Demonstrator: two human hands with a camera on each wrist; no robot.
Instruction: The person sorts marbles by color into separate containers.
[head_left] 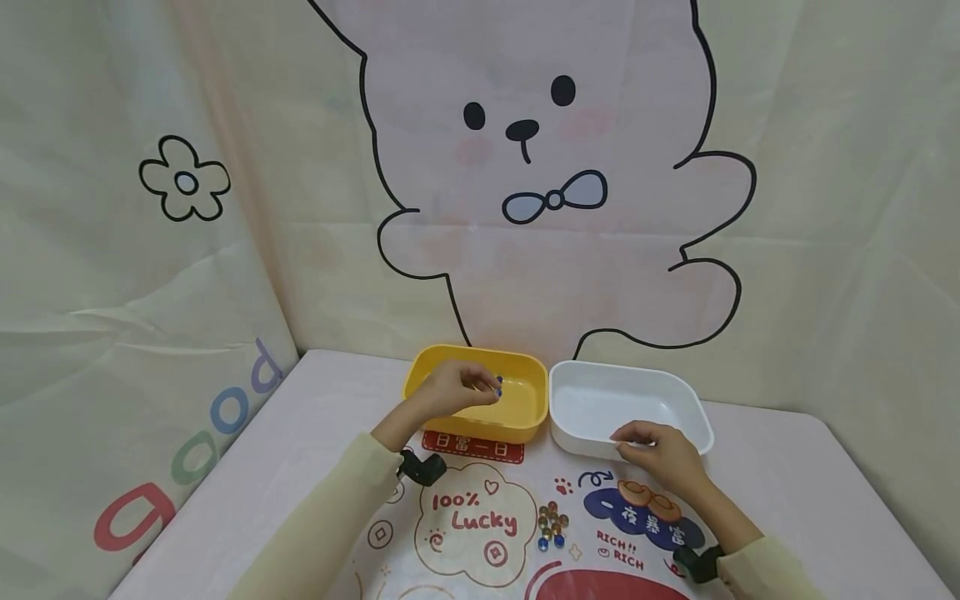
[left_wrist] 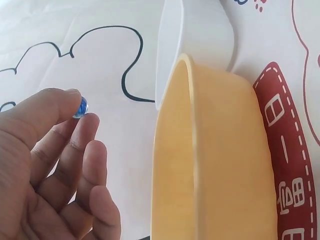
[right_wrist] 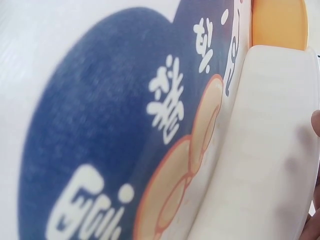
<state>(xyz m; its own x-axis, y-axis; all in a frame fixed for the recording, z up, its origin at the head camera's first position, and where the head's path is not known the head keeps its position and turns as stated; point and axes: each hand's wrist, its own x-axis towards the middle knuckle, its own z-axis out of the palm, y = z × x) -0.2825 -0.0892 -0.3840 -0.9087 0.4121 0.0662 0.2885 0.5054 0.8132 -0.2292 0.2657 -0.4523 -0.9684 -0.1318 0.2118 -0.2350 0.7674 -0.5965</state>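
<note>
My left hand (head_left: 462, 388) is above the yellow bin (head_left: 528, 429). In the left wrist view its thumb and index fingertip pinch a small blue glass marble (left_wrist: 83, 107), while the other fingers are loosely bent. My right hand (head_left: 663, 458) is at the front rim of the white bin (head_left: 566, 433) and pinches it. In the right wrist view, darker finger shapes show faintly through the white wall, and most of that hand is out of frame. Several marbles (head_left: 552, 527), amber, greenish and blue, lie in a cluster on the printed cloth in front of the bins.
Both bins stand side by side at the back of the table, against a wall cloth (head_left: 525, 275) with a bear drawing. A printed tablecloth (head_left: 480, 567) covers the table. Another hanging cloth (head_left: 112, 292) borders the left side.
</note>
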